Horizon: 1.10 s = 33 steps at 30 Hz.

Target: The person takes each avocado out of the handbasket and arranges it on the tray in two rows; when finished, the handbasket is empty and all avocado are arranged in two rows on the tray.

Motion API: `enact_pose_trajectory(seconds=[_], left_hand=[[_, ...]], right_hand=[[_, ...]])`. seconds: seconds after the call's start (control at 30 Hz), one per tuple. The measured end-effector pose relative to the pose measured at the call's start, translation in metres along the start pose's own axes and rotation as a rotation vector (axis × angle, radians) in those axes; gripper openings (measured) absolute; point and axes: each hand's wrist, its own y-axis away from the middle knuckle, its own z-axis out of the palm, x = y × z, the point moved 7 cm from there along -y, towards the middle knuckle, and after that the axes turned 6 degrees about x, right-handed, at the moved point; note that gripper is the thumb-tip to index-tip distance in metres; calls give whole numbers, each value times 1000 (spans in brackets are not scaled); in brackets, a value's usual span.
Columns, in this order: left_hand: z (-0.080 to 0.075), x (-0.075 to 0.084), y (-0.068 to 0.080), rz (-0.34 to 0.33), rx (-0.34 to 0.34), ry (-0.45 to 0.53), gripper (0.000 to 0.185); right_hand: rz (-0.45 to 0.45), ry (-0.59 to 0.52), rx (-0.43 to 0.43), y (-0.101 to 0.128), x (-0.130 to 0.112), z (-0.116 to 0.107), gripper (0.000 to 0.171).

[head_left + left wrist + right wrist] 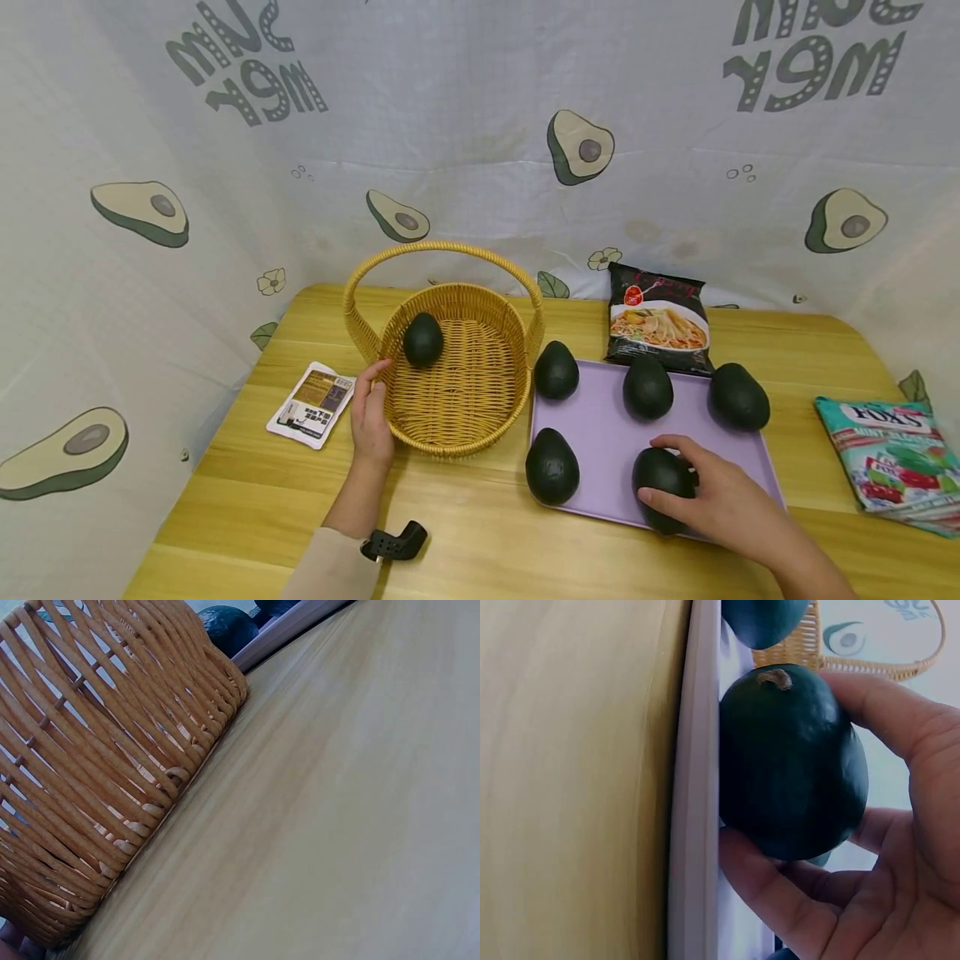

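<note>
My right hand grips a dark green avocado at the front right of the lilac tray. In the right wrist view, thumb and fingers reach around opposite sides of this avocado, low beside the tray's rim. Several more avocados lie on the tray, among them one at the front left and one at the back. My left hand holds the left rim of the yellow wicker basket. Inside the basket, toward its left wall, sits a single avocado.
A white packet lies left of the basket, whose tall handle arches over it. Behind the tray is a black noodle packet. A teal candy bag lies at the right. The patterned curtain hangs behind the wooden table.
</note>
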Motion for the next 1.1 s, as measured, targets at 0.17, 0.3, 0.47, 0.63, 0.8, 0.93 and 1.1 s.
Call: enact_pose_trajectory(seconds=[0.17,0.3,0.47,0.63,0.8,0.93,1.1], left_hand=[[0,-2,-1,2,-13,-3,41],[0,-1,-1,4,-14,9,41],[0,-2,-1,2,-7,9,40],[0,-2,0,-7,-3,17,40],[0,-2,0,-11,-8,19,40],[0,-2,0,-10,-11,17,40],[0,-2,0,-13,-16,11,41]], right_hand=[[1,-3,-2,0,-2,1,78],[-9,4,23,1,-5,0,78],[-33,11,46,1,-6,0,81],[-36,18,46,2,-6,-1,86],[-47,36,78,3,-7,-3,85],[-60,43,103,4,-8,-4,83],[-52,37,97,3,-9,-4,82]])
